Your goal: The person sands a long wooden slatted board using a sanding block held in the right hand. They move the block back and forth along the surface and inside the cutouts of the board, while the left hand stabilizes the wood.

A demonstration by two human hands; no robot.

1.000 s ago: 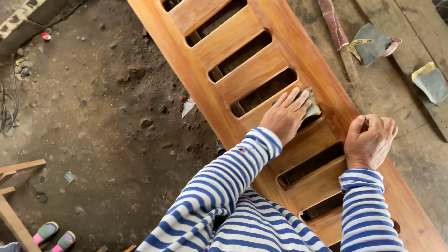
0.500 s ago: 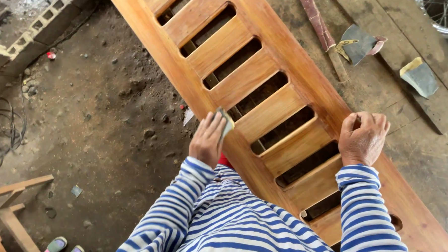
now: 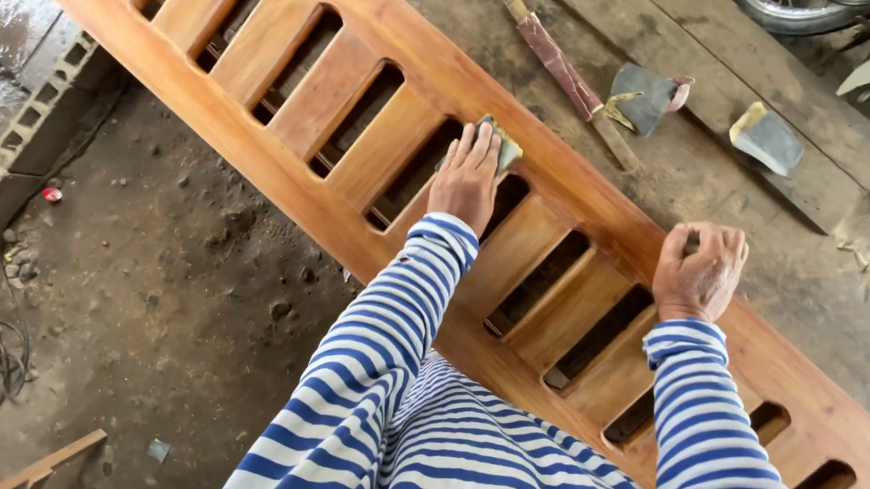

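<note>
Left hand: the left hand [image 3: 466, 179] lies flat, fingers stretched, pressing a small grey-green folded sanding pad [image 3: 502, 146] onto a slat.
Right hand: the right hand [image 3: 698, 271] is clenched in a fist, knuckles up, resting on the right rail; whether anything sits inside it, I cannot tell.
Sanding pad: it peeks out past the left fingertips, at the far end of the slat beside the right rail.
Workpiece: a long orange-brown varnished wooden frame with slanted slats [image 3: 383, 145] runs from far left to near right.
Sleeves: blue-and-white striped sleeves [image 3: 381, 362] cover both arms.
Right of frame: a stick wrapped in reddish abrasive [image 3: 566, 71] lies on grey planks, with two grey folded abrasive sheets [image 3: 765, 138] further right.
Left of frame: bare dirt floor [image 3: 166, 283].
</note>
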